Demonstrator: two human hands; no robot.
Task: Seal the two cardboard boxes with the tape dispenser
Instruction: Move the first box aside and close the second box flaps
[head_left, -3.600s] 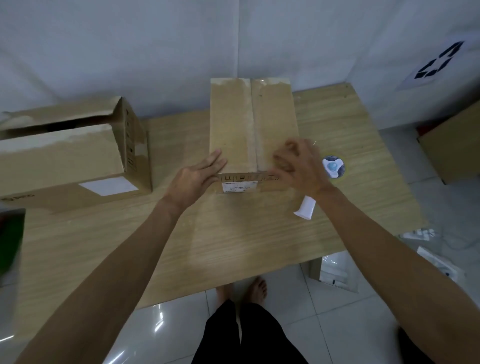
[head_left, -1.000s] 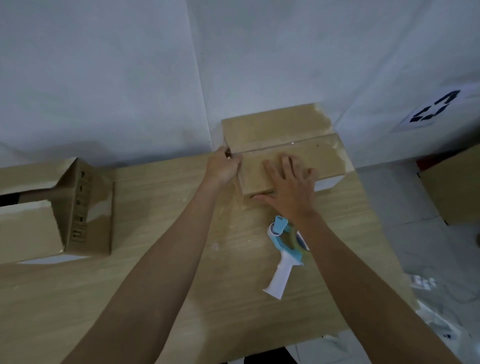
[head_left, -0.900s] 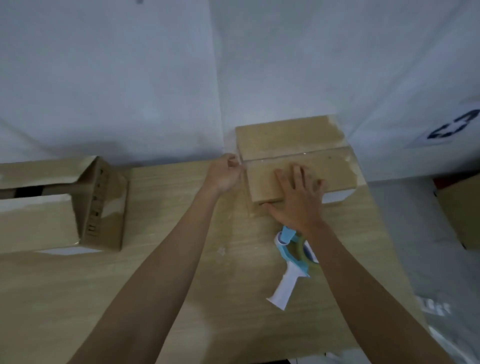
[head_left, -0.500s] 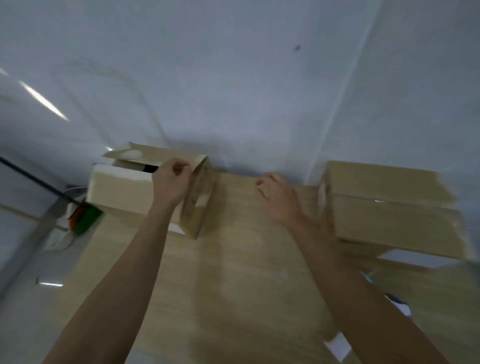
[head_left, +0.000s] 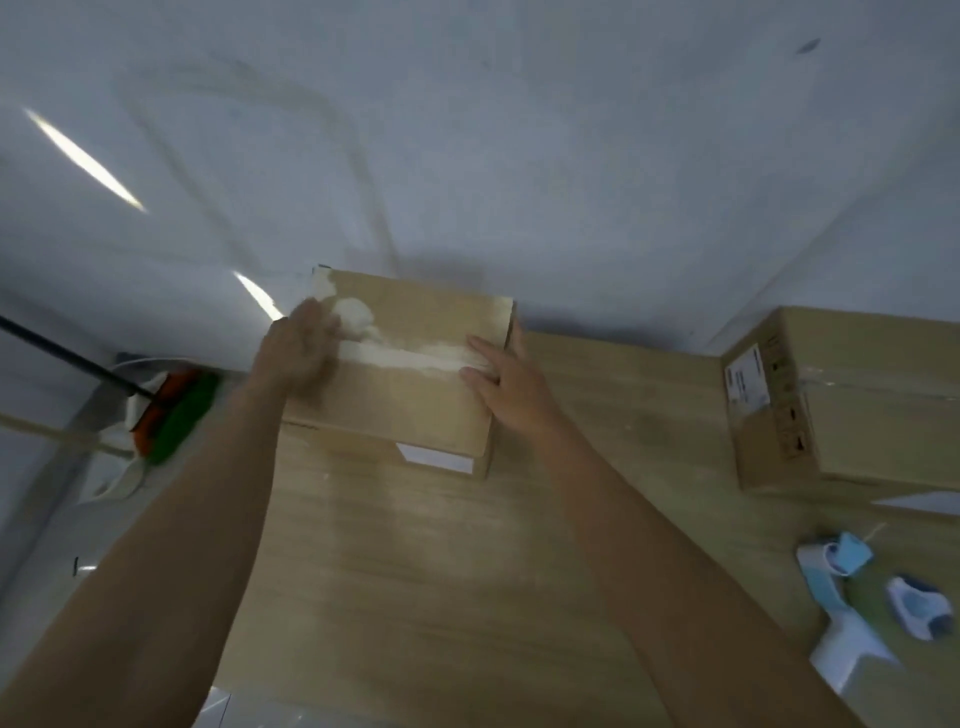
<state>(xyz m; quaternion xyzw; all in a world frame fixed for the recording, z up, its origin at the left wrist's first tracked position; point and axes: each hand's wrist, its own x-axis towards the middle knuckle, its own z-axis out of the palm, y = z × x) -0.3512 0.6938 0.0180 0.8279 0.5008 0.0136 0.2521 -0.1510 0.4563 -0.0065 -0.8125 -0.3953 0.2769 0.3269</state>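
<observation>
- Cardboard boxes, two in all, stand on one wooden table (head_left: 467, 582): the near box (head_left: 410, 400) sits at the far side against the white wall, and the second box (head_left: 862, 405) sits well apart from it at the right edge of view.
- Two hands, both mine, lie on top of the near box. My left hand (head_left: 301, 348) rests flat over its left end, a little blurred, fingers straight and gripping nothing. My right hand (head_left: 506, 384) rests flat on its right end, fingers straight and slightly spread, pressing the top and gripping nothing.
- One pale streak (head_left: 415, 358) runs along the top seam between my hands; the flaps lie shut.
- One tape dispenser (head_left: 852, 618), white and light blue, lies on the table at lower right, near the second box and touched by neither hand.
- Two white labels show: one (head_left: 434, 458) on the near box's front face, one (head_left: 748, 382) on the second box's left end.
- One brush (head_left: 174, 415), green and orange with a dark handle, lies past the table's left edge.
</observation>
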